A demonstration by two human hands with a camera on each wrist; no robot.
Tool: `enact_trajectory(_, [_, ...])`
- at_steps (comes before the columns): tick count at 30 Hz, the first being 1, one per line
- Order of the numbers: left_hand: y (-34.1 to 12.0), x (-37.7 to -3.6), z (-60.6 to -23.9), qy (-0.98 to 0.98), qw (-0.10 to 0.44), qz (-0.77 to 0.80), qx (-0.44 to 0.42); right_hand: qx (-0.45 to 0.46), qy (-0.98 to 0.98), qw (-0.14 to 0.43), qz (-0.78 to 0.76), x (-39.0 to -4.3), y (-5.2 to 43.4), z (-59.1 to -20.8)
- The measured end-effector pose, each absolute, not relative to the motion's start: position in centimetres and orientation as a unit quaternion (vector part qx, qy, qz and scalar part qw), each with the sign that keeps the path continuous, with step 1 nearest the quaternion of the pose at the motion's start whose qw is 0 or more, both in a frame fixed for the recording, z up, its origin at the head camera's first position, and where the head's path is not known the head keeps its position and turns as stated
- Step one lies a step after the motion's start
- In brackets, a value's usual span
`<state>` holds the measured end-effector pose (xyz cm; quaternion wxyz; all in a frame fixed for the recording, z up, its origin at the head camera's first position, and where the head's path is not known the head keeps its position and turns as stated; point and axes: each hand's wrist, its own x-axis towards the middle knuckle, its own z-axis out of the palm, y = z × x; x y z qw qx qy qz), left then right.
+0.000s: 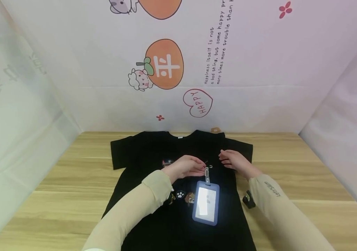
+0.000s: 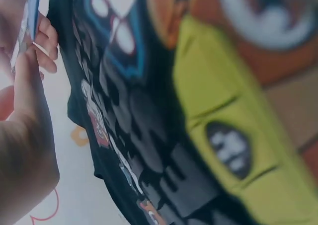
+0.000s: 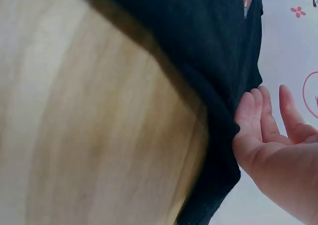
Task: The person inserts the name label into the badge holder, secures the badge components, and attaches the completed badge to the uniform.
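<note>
Badge holder [image 1: 206, 205] lies flat on black T-shirt [image 1: 140, 153] on desk [image 1: 307, 174], long axis toward the person, clip [image 1: 207, 171] at far end. Left hand [image 1: 187, 166] is nearer, fingers pinching clip. Right hand [image 1: 233, 161] rests w/ fingers relaxed on shirt, just right of clip.

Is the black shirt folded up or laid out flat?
Laid out flat. The black shirt lies spread on the wooden table, both sleeves out to the sides, with the badge holder on top.

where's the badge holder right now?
In the head view the badge holder lies flat on the black T-shirt, just right of centre, its clip end pinched by the left hand; the right hand rests just beyond.
</note>
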<state>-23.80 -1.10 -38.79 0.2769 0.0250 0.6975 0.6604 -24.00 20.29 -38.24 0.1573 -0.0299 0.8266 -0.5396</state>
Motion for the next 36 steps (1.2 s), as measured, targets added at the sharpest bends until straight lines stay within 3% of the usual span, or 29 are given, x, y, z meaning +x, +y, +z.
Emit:
enact_trajectory(6, [-0.2, -24.6, -38.6, 0.729, 0.288, 0.621, 0.023, -0.066, 0.875, 0.171, -0.448, -24.5, 20.3, -38.3])
enact_trajectory(13, [0.5, -25.3, -38.8, 0.743, 0.288, 0.604, 0.015, -0.121, 0.941, 0.134, -0.287, -25.1, 19.6, -38.6])
enact_trajectory(22, [1.3, -26.0, -39.3, 0.760, 0.291, 0.581, -0.009, -0.116, 0.958, 0.105, -0.241, -25.9, 19.3, -39.4])
enact_trajectory(36, [0.9, -25.9, -39.9, 0.765, 0.273, 0.583, -0.019, -0.148, 0.957, 0.107, -0.225, -26.1, 19.0, -39.9])
